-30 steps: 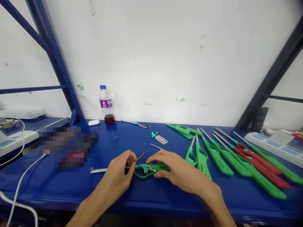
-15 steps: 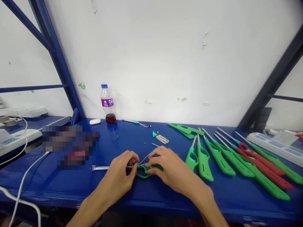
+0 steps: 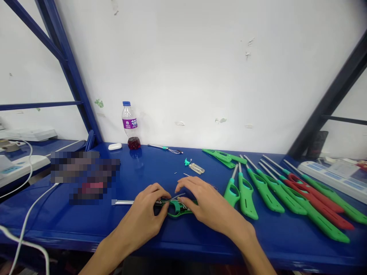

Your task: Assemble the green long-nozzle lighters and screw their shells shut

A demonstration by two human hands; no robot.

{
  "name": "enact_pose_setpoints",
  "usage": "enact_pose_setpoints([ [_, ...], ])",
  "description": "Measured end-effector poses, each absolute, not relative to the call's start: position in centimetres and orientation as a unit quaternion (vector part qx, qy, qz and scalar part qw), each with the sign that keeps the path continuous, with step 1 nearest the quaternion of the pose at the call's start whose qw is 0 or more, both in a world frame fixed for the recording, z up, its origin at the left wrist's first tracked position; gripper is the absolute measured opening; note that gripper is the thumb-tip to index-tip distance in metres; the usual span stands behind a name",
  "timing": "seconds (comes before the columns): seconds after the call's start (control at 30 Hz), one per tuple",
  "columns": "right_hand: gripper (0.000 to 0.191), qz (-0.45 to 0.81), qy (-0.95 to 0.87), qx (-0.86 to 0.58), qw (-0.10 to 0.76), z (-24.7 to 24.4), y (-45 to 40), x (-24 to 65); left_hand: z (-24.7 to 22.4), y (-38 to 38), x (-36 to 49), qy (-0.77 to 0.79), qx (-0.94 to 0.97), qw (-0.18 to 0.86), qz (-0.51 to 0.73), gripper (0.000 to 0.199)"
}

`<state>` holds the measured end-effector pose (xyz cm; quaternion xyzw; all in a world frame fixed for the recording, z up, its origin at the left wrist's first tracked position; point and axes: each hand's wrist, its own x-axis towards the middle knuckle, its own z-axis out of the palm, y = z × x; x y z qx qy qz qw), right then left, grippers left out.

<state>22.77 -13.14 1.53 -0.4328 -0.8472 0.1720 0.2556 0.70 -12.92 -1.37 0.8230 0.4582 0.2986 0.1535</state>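
A green lighter body [image 3: 178,214] with a teal trigger piece and a long metal tube [image 3: 124,203] lies on the blue table between my hands, its inside parts showing. My left hand [image 3: 151,210] is closed on the lighter body where the tube joins it. Over the right part of the body rests my right hand [image 3: 205,198], its thumb and index finger apart near a thin wire [image 3: 178,196]. Beyond my hands are a small teal part [image 3: 187,162] and a flat metal piece [image 3: 196,168].
Several green and red lighters [image 3: 266,191] lie in a row at the right, with green shells [image 3: 223,156] behind them. At the back stand a bottle [image 3: 131,126] and a white case [image 3: 115,146]. A power strip [image 3: 332,175] sits far right, a white cable [image 3: 27,221] left.
The fingers of my right hand have parted and moved slightly up from the wire. More of the teal trigger piece now shows in the green body.
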Motion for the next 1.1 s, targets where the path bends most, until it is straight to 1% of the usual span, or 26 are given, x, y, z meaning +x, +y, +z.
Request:
enact_pose_setpoints([
  [0.03,0.015,0.170,-0.847,-0.433,0.255,1.53,-13.16,22.74,-1.41,-12.91,0.70,0.458,0.823,0.155,0.298,0.019],
  [0.17,0.017,0.178,-0.845,-0.439,0.247,1.37,-13.12,22.72,-1.50,-12.80,0.74,0.457,0.824,0.155,0.298,0.019],
  [0.3,0.014,0.197,-0.846,-0.427,0.251,1.11,-12.98,22.75,-1.46,-12.77,0.78,0.458,0.824,0.150,0.299,0.018],
  [0.43,0.017,0.203,-0.844,-0.431,0.245,0.92,-12.94,22.75,-1.44,-12.73,0.83,0.458,0.824,0.141,0.301,0.017],
  [0.57,0.020,0.204,-0.851,-0.424,0.235,0.84,-12.93,22.72,-1.52,-12.63,0.82,0.455,0.825,0.141,0.303,0.016],
  [1.1,0.015,0.194,-0.853,-0.422,0.238,0.71,-12.81,22.47,-1.32,-12.57,0.79,0.466,0.819,0.144,0.301,0.015],
])
